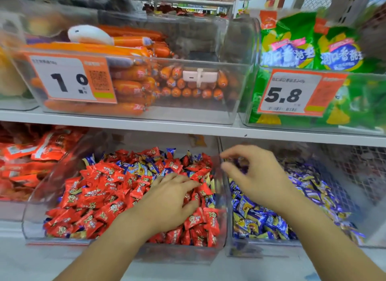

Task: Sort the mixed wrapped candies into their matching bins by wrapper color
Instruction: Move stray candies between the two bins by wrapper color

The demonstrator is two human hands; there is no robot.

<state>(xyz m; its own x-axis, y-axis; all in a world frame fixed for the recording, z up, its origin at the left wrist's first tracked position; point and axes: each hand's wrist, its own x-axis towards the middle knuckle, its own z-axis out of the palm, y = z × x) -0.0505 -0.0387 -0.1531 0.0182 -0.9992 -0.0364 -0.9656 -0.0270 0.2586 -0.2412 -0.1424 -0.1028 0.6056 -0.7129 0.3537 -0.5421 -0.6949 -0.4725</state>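
Observation:
A clear bin [33, 224] on the lower shelf holds mostly red wrapped candies [98, 195] with blue and yellow ones [142, 167] mixed in at the back. To its right stands a second clear bin [229, 239] of blue wrapped candies [261, 220]. My left hand [173, 199] lies palm down on the red pile near that bin's right wall, fingers spread among the wrappers. My right hand [257, 176] hovers over the blue bin with fingers loosely curled; blur hides whether it pinches a candy.
The white shelf edge [188, 130] runs just above both bins. On it stand a clear bin of orange sausages [133, 86] and a bin of green snack bags [313, 50]. Red snack packs [27, 155] lie at the lower left.

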